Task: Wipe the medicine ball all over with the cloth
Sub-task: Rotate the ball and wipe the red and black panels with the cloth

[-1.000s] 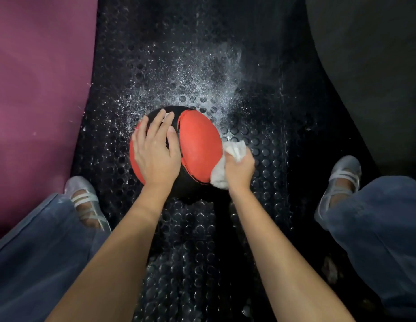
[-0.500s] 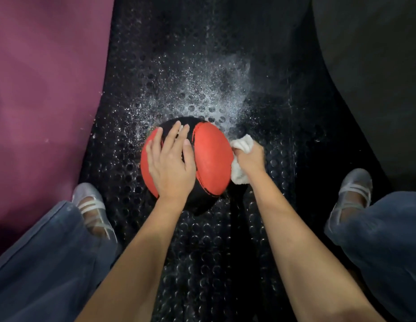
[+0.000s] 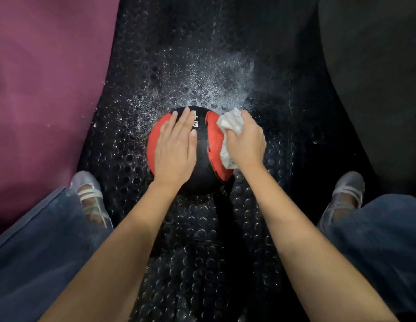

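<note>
The medicine ball (image 3: 203,156) is being steadied on the studded black rubber floor (image 3: 202,263), between the person's feet. Being round, it is showing no long axis; its black band with white lettering is being turned upward and away from the camera, with red panels to either side. The left hand (image 3: 175,149) is being laid flat and open on the top of the ball, fingers together and extended, nothing gripped. The right hand (image 3: 245,141) is being closed around a crumpled white cloth (image 3: 229,126), which is being pressed against the right red panel. The ball's surface is looking matt and slightly worn at the panel edges. White specks, possibly droplets or powder, are being scattered over the floor beyond the ball. A purple mat (image 3: 44,89) is being seen on the left and a dark mat (image 3: 374,77) on the right. Pale strapped shoes (image 3: 90,196) and blue denim legs (image 3: 39,252) are being framed at both sides.
</note>
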Demonstrator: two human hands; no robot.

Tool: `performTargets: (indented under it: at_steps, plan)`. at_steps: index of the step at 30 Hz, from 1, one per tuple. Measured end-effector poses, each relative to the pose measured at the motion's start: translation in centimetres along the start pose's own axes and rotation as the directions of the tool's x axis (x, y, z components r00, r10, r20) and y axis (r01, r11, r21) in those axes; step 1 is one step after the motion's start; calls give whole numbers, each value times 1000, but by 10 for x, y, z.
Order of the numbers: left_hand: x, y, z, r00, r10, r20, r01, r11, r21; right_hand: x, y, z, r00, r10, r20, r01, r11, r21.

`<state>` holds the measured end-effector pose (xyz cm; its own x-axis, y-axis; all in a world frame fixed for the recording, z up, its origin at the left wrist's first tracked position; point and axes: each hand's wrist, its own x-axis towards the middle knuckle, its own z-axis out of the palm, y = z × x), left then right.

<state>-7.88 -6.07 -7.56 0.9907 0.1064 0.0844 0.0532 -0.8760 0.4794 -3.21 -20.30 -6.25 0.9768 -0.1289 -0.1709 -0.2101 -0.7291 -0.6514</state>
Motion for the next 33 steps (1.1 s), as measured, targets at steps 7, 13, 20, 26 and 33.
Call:
performTargets:
  at_steps: [7,13,20,26,33]
  plan:
    - [-7,22,22,992,30,-122,-18,995,96,-43,-3,-5,958,-261,-120,260,965,-22]
    - [-9,36,26,990,119,-75,-107,983,152,4,11,-17,997,39,-71,-39,999,-3]
    - [-5,21,20,983,174,-54,-165,976,144,-4,-3,-20,989,-146,4,146,984,-105]
    - [-4,3,9,944,327,38,-330,940,85,14,2,-23,996,36,76,-25,989,-143]
    - [-8,-8,2,993,-106,-54,105,994,-33,-45,18,-10,995,74,-70,-78,995,-67]
